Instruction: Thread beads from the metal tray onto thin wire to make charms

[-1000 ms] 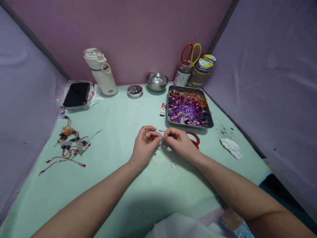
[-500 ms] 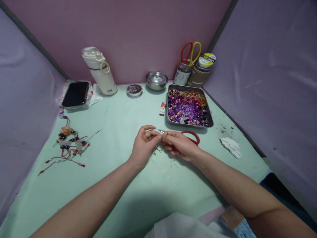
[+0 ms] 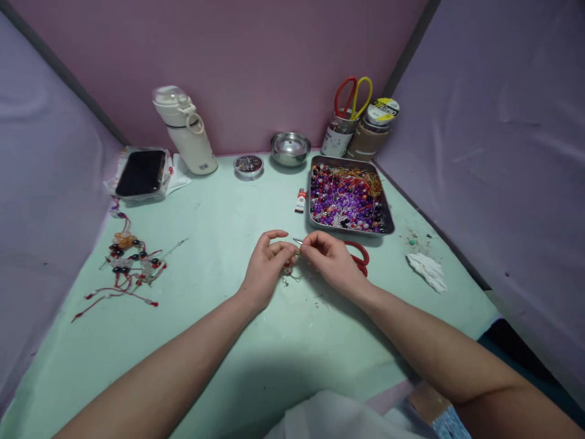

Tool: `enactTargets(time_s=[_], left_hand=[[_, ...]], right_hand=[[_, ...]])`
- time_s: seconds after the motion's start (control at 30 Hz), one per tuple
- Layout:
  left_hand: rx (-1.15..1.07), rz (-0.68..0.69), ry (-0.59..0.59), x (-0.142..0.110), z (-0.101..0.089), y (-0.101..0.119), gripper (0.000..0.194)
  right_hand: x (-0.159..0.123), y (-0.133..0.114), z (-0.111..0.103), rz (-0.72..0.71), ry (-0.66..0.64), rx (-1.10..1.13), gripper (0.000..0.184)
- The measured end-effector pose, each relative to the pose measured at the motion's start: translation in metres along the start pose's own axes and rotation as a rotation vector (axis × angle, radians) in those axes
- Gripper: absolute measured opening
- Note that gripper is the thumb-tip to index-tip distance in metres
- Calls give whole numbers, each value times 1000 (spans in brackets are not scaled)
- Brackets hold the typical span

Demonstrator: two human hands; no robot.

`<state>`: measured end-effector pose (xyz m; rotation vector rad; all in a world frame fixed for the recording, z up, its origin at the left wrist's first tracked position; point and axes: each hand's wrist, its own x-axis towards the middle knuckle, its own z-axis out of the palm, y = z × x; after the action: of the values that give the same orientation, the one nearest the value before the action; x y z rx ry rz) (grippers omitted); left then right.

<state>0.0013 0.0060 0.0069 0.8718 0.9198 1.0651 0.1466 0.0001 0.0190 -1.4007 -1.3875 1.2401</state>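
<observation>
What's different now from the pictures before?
The right hand has shifted a little from the last picture, so more of the red scissor handles shows. Small red bits now show below the fingers of the left hand. I can't see either hand grab or drop anything. The bead tray, bowl and bottle stayed put.

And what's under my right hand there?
Red-handled scissors lie beneath the right hand: parts of the handle loops show beyond its outer side, and the silver tip pokes out past its fingers. The hand covers the middle, so the pivot and whatever else lies there can't be seen.
</observation>
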Motion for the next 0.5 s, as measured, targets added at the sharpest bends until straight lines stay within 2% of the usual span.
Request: enactTargets(time_s=[0.3, 0.5], left_hand=[[15, -23, -19, -1, 1, 4, 38], [-12, -37, 13, -1, 2, 5, 40]], right_hand=[[0, 2, 0, -12, -25, 19, 15], [1, 3, 0, -14, -51, 60, 19]])
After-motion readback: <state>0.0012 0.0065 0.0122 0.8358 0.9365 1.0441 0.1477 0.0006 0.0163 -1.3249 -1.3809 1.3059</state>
